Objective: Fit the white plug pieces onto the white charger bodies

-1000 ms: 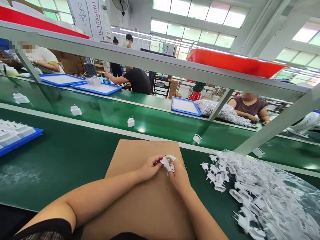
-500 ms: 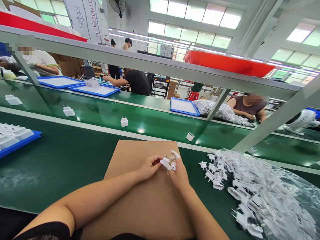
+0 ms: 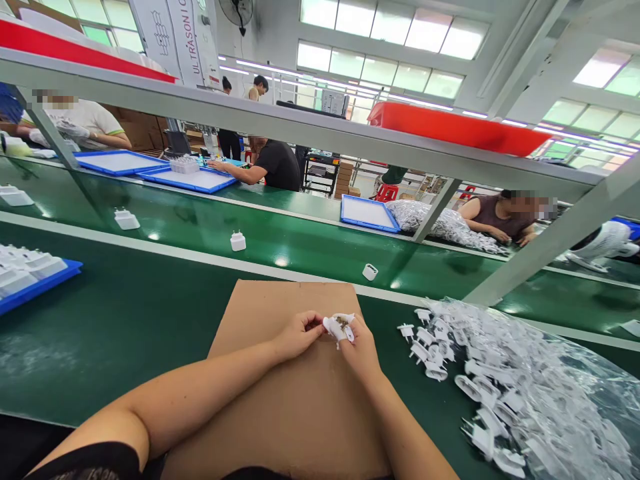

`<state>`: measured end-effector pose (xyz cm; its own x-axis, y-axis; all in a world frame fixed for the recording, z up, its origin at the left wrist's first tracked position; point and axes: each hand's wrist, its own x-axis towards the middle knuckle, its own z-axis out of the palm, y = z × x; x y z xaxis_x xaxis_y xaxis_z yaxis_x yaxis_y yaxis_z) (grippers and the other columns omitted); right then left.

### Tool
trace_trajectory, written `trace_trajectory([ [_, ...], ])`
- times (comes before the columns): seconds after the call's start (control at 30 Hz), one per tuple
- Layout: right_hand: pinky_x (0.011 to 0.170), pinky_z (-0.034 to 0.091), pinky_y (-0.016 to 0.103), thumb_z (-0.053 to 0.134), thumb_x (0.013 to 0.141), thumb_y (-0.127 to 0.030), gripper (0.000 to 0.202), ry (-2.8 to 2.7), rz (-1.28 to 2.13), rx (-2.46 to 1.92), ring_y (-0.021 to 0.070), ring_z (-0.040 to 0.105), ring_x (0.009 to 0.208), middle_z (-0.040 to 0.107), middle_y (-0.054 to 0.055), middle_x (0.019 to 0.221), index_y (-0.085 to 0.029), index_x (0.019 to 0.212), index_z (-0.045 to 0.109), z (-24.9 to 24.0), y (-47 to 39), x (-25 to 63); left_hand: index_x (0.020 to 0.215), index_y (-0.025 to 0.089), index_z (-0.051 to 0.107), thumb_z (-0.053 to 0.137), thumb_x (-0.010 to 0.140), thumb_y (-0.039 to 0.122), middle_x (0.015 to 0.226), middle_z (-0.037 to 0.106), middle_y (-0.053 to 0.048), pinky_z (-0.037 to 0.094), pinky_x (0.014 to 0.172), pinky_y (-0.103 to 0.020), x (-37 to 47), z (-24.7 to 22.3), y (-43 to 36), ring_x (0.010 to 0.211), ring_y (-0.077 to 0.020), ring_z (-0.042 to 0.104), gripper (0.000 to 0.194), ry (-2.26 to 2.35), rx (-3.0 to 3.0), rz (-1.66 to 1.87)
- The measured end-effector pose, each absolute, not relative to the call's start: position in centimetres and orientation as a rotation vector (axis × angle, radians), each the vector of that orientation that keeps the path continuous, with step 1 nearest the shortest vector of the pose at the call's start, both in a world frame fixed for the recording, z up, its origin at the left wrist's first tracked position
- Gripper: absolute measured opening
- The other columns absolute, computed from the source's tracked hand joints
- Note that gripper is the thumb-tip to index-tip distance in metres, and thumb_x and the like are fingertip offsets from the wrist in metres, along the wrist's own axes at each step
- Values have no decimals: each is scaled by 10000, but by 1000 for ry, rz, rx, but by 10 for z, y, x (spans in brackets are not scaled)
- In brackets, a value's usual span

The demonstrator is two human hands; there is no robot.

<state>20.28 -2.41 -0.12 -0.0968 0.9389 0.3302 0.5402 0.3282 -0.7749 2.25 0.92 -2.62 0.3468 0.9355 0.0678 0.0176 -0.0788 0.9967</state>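
Observation:
Over a sheet of brown cardboard [image 3: 280, 400], my left hand [image 3: 303, 333] pinches one end of a small white plug part [image 3: 328, 325]. My right hand [image 3: 356, 337], with white coverings on its thumb and a finger, closes on the same part from the other side. Those fingers hide most of the part, so its pins cannot be made out. To the right of my right arm, a heap of loose white plug parts [image 3: 505, 393] with metal pins spills from a clear plastic bag [image 3: 590, 360].
A blue tray [image 3: 75, 268] at left holds rows of white chargers [image 3: 30, 267]. Beyond the bench, a green conveyor [image 3: 310, 250] carries spaced white chargers [image 3: 239, 241]. A shelf beam [image 3: 280, 127] with a red bin [image 3: 450, 130] crosses overhead. Several co-workers sit or stand beyond.
My right hand's raised, covered finger has curled down onto the white plug part. My left hand stays nearly still. The chargers on the conveyor have shifted left.

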Motion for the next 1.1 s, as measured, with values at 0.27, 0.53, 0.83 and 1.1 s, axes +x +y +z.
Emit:
trace_trajectory([
  [0.27,626,516,285,621,852,-403,285,-1637,844,-1396,187,659,724,741,50,900,-220,1051,709,-1,-25,201,873,161,697,743,758,511,854,718,-57,492,777,-323,21,-27,9,792,-196,639,371,896,1394,968],
  [0.53,577,496,288,734,714,-428,363,-1387,1088,-1393,167,610,618,747,62,819,-180,977,764,10,-26,200,842,162,693,734,766,527,835,712,-52,498,791,-321,20,-21,7,792,-188,631,375,875,1400,971],
  [0.83,602,536,291,773,653,-391,448,-1233,1115,-1287,200,678,739,749,74,906,-186,1045,710,8,-24,201,913,178,699,718,776,474,929,728,-66,506,882,-365,23,-21,10,891,-217,651,327,959,1434,974],
  [1.1,767,521,330,563,859,-309,319,-1595,578,-1497,207,672,901,711,62,1044,-219,1151,658,9,-26,213,943,170,672,696,715,355,914,713,-69,536,810,-351,25,-19,17,836,-205,655,295,1120,1533,887],
])
